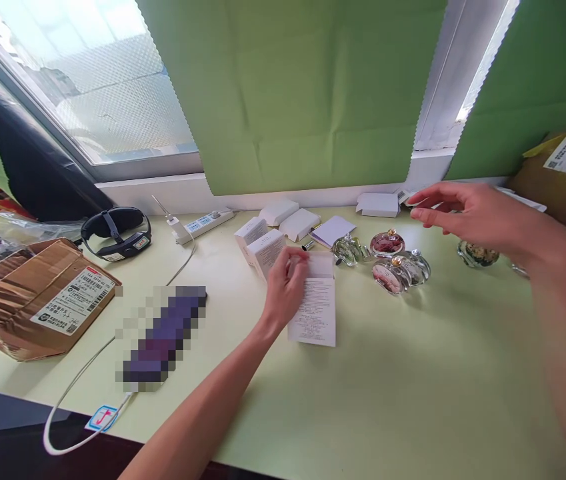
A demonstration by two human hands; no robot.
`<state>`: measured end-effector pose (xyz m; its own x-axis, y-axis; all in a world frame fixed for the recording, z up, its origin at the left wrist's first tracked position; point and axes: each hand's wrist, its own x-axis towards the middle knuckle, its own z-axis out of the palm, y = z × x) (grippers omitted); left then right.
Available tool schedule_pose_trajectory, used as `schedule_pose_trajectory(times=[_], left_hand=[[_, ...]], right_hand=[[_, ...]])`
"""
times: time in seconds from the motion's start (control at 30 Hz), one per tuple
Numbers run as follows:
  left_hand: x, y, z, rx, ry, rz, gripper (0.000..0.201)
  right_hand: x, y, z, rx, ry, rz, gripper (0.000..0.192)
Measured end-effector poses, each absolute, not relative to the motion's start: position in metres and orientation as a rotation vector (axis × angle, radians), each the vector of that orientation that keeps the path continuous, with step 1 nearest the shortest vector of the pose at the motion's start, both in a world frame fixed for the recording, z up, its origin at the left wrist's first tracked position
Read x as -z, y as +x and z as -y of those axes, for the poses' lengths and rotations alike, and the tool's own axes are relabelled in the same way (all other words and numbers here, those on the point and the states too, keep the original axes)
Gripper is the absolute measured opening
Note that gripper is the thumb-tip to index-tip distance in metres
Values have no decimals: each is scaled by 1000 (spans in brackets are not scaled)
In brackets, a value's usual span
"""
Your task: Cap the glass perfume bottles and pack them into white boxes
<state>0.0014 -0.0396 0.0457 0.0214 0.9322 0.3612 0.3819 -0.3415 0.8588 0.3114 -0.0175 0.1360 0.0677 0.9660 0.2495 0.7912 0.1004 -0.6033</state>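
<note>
My left hand (287, 280) is curled around the upper left side of a small white box (319, 317). Fine print covers the box's near face, and its top flap stands up. My right hand (463, 210) hovers over the right of the table, fingers stretched forward and thumb apart, with nothing seen in it. Below and left of that hand lie several small round shiny items with metal rims; one is a reddish round item (387, 243) with a gold knob. A dark-patterned round item (477, 254) sits beneath my right wrist, partly hidden.
Two upright white boxes (266, 252) stand left of my left hand, with flattened white cartons (300, 224) behind. A phone (167, 340) on a cable, a brown parcel (70, 300), a black headset (117, 233) and a power strip (203, 225) lie left. Another carton (547, 180) stands far right.
</note>
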Motion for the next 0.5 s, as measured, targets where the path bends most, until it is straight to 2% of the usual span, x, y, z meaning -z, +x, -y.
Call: schedule_pose_trajectory(times=[0.13, 0.2, 0.3, 0.4, 0.5], left_hand=[[-36, 4, 39, -750, 1961, -1407, 19], [-30, 5, 39, -673, 2060, -1470, 20], [-27, 3, 39, -763, 2141, -1559, 18], [-36, -1, 32, -798, 2299, -1682, 19], [-63, -3, 17, -462, 2641, -1750, 24]], right_hand=[[-137, 314, 17, -350, -1731, 1770, 34], [-133, 313, 22, -357, -1752, 1748, 35], [-119, 304, 39, -294, -1795, 1700, 37], [-95, 297, 60, -247, -1672, 1641, 51], [-68, 298, 73, -364, -1422, 1517, 58]])
